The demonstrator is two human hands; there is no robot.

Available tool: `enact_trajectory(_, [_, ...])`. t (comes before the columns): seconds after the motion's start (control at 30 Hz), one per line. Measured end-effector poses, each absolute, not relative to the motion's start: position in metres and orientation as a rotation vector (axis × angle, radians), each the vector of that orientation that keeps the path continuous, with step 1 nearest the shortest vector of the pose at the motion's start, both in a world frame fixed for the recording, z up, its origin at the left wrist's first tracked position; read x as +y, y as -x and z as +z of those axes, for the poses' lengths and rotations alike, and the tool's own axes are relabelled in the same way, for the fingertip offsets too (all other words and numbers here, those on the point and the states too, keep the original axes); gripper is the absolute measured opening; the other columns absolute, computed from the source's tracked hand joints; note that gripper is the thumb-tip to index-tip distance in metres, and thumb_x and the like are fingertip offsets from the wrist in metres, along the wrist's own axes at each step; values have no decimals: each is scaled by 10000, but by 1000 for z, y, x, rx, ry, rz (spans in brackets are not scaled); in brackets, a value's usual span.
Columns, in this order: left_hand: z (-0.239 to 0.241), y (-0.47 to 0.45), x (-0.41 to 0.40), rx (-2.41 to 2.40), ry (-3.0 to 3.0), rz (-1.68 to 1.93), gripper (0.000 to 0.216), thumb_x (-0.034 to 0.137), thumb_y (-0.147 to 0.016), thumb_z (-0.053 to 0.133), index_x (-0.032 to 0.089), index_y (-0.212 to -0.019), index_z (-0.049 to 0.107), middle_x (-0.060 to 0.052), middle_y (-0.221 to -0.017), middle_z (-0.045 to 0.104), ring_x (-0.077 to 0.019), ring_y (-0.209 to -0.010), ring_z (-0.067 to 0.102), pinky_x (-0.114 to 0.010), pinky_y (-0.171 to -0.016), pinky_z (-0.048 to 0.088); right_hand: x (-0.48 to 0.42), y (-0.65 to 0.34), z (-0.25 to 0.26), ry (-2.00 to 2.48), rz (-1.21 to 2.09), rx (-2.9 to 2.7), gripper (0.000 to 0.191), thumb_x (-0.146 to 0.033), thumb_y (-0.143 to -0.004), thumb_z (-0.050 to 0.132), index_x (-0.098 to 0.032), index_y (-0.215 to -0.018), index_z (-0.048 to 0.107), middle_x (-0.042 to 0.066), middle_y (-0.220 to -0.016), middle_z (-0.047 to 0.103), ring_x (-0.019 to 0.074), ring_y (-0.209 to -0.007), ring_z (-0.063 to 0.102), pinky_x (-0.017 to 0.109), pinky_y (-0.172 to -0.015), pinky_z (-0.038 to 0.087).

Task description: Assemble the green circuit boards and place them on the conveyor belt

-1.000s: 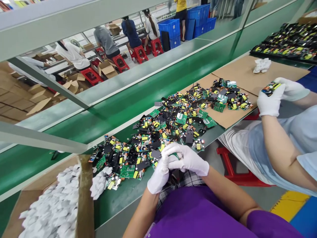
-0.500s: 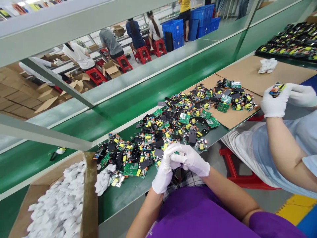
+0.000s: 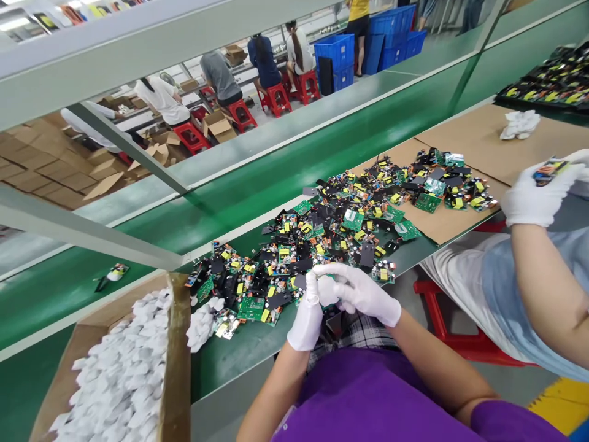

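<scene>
In front of my lap, both gloved hands meet over a small white piece (image 3: 327, 290), which looks like a plastic part. My left hand (image 3: 307, 319) is closed against its left side, the fingers partly hidden. My right hand (image 3: 365, 294) grips it from the right, the index finger reaching over the top toward the left hand. Just beyond the hands spreads a heap of small circuit boards (image 3: 252, 309) with yellow and black parts. At its near left end lies a small pile of white pieces (image 3: 201, 326).
A cardboard box (image 3: 178, 374) full of white pieces stands at left. A green conveyor belt (image 3: 243, 199) runs behind a raised edge. At right, a co-worker's gloved hand (image 3: 534, 196) holds a board near cardboard sheets (image 3: 473, 132). A slanted metal post (image 3: 92, 230) crosses the left.
My hands have parted slightly, so the white piece between them shows more clearly; the right index finger has straightened. The view has shifted a little, moving the scene rightward.
</scene>
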State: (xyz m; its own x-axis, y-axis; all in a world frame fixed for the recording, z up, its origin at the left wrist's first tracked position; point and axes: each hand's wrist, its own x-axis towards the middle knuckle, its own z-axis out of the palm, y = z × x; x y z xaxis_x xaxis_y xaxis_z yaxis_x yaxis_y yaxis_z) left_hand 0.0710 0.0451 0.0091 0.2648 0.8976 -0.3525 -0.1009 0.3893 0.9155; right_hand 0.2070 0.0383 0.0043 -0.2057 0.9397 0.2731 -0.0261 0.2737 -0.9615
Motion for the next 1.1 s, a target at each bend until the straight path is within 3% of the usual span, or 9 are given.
enact_trajectory(0.13, [15, -68, 51, 1099, -965, 837, 697, 826, -750, 488, 167, -862, 684, -109, -894, 729, -281, -988, 648, -417, -902, 510, 42, -220, 4, 929, 718, -1932, 649, -285, -679, 855, -195, -1268, 597, 144, -1252, 663, 301, -1172, 619, 475, -1013, 487])
enact_trajectory(0.3, [17, -63, 56, 1088, -1287, 859, 458, 646, -743, 686, 195, -754, 606, -25, -754, 628, -196, -763, 548, -334, -760, 456, 40, -223, -1, 879, 441, -1888, 576, -296, -780, 796, -220, -1294, 547, 141, -1245, 660, 274, -1208, 608, 457, -1026, 499])
enact_trajectory(0.4, [15, -61, 54, 1049, -1394, 830, 395, 557, -893, 553, 204, -716, 530, 23, -660, 517, -144, -629, 433, -299, -663, 391, 38, -217, -7, 913, 435, -1835, 589, -312, -803, 775, -227, -1324, 515, 140, -1279, 637, 271, -1231, 593, 458, -1034, 499])
enact_trajectory(0.5, [13, -63, 50, 1012, -1390, 897, 378, 517, -940, 490, 212, -716, 498, 29, -658, 484, -140, -619, 416, -291, -647, 379, 37, -213, -12, 973, 444, -1814, 630, -332, -806, 773, -221, -1357, 487, 145, -1279, 637, 276, -1215, 605, 462, -1017, 510])
enact_trajectory(0.63, [18, -61, 46, 1019, -1331, 942, 382, 552, -921, 495, 221, -735, 525, 23, -634, 506, -157, -599, 451, -305, -634, 416, 35, -211, -11, 933, 494, -1827, 580, -314, -794, 784, -241, -1311, 532, 122, -1261, 652, 268, -1208, 611, 451, -1028, 503])
enact_trajectory(0.77, [19, -50, 43, 994, -1307, 870, 486, 655, -887, 462, 210, -800, 637, -39, -784, 667, -211, -731, 582, -365, -785, 492, 29, -209, -10, 919, 549, -1816, 607, -285, -757, 800, -267, -1303, 535, 116, -1280, 640, 282, -1220, 606, 456, -1026, 506])
enact_trajectory(0.9, [11, -34, 37, 1064, -1293, 933, 523, 652, -891, 448, 207, -671, 615, -62, -775, 690, -210, -706, 578, -376, -768, 499, 31, -201, -9, 869, 534, -1895, 612, -314, -763, 793, -269, -1309, 520, 128, -1269, 641, 297, -1193, 621, 475, -1000, 523])
enact_trajectory(1.0, [11, -16, 28, 1218, -1294, 1083, 461, 570, -934, 422, 201, -886, 693, -83, -941, 726, -234, -865, 635, -383, -870, 497, 41, -186, 1, 807, 514, -1986, 616, -306, -789, 775, -267, -1335, 493, 131, -1281, 631, 291, -1196, 615, 481, -1005, 519])
enact_trajectory(1.1, [18, 7, 18, 1250, -1296, 1183, 508, 481, -844, 628, 200, -1264, 589, -98, -1205, 676, -250, -1075, 615, -379, -979, 464, 52, -160, 24, 718, 501, -2103, 583, -254, -790, 765, -251, -1315, 511, 133, -1315, 613, 295, -1243, 577, 493, -1050, 481])
